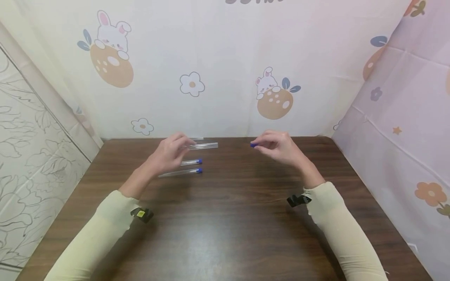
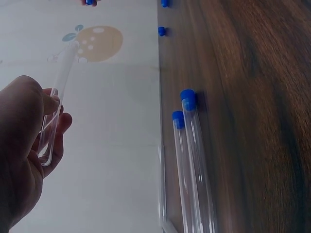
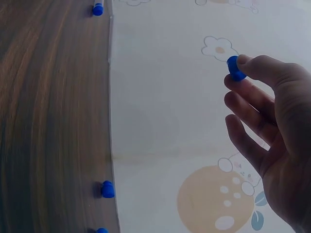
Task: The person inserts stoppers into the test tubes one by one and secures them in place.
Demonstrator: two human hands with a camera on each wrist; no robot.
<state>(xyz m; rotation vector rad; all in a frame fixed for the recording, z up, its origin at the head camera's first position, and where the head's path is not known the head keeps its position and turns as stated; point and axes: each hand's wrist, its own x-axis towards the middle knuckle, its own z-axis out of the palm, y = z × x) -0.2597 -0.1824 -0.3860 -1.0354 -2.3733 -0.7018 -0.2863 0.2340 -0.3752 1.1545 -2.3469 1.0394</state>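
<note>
Centre-left, my left hand grips a clear tube near its base, presumably to expose its mouth; centre-right, my right hand pinches a blue stopper.

Tubes at left on table, curtain behind

Both arms reach forward and angle inward, the left arm and the right arm covered by pale sleeves that stop short of the bare wrists. The left hand is curled in a grip, its thumb set against the bent fingers. The right hand, well apart from it, pinches between thumb and a fingertip, while two other fingers stand loosely bent, their tips apart.
</note>
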